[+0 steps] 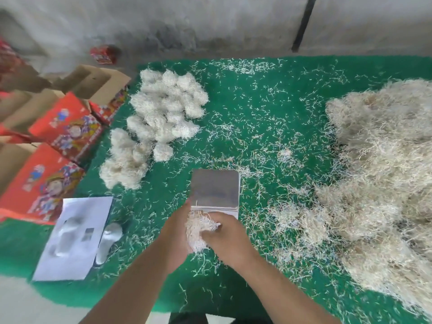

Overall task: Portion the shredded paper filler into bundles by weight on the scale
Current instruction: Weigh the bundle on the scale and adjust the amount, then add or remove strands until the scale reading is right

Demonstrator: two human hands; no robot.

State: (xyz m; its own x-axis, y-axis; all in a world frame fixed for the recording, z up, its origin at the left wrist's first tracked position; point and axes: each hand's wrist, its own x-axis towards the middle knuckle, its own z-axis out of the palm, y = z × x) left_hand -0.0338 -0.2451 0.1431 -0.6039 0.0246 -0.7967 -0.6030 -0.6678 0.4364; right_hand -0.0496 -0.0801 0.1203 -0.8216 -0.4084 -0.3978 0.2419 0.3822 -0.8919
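A small clump of white shredded paper (pixel 196 232) sits between my two hands, just in front of the scale (pixel 216 189), whose square metal platform is bare. My left hand (pixel 174 232) cups the clump from the left and my right hand (pixel 224 232) grips it from the right, fingers curled into the shreds. A big loose heap of shredded paper (pixel 378 174) fills the right side of the green mat. Several finished round bundles (pixel 161 113) lie in a group at the upper left of the mat.
The green mat (pixel 257 127) is littered with loose shreds. Red printed cartons (pixel 63 127) and open cardboard boxes stand at the left. A white sheet (pixel 74 237) and a white moulded object (pixel 108 242) lie at the near left. A grey wall runs behind.
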